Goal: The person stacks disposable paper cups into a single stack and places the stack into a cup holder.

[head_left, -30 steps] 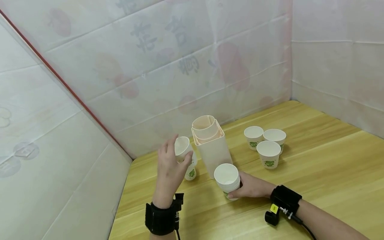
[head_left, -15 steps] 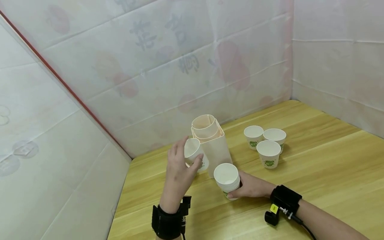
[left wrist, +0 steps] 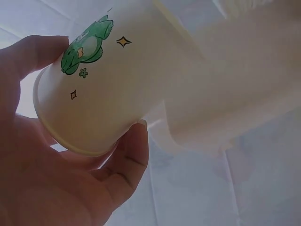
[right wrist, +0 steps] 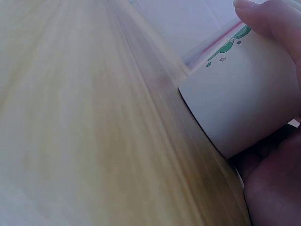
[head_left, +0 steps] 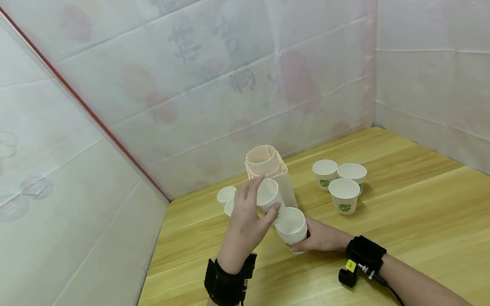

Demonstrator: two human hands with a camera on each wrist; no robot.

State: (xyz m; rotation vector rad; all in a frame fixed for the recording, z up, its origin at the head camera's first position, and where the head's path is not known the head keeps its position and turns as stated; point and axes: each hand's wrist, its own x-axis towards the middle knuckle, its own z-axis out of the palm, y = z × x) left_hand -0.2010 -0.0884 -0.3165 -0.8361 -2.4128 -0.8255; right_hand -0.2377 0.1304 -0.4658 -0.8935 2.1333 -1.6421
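My left hand holds a single white paper cup by its side, tilted, just above and left of a stack of paper cups. In the left wrist view, thumb and fingers go round this paper cup, near its bottom end, and a green cartoon print shows on it. My right hand grips the stack low down from the right. The right wrist view has the stack's lowest cup standing at the wooden tabletop, with the fingers about it.
Behind the hands stands a tall cream box with a round tube in its top. Two cups sit at the left, partly behind my left hand. Three more cups stand grouped at the right on the wooden table.
My left hand has carried the single paper cup from the left cups rightward to beside the stack, uncovering the two cups there. The right hand and its stack stay in place.
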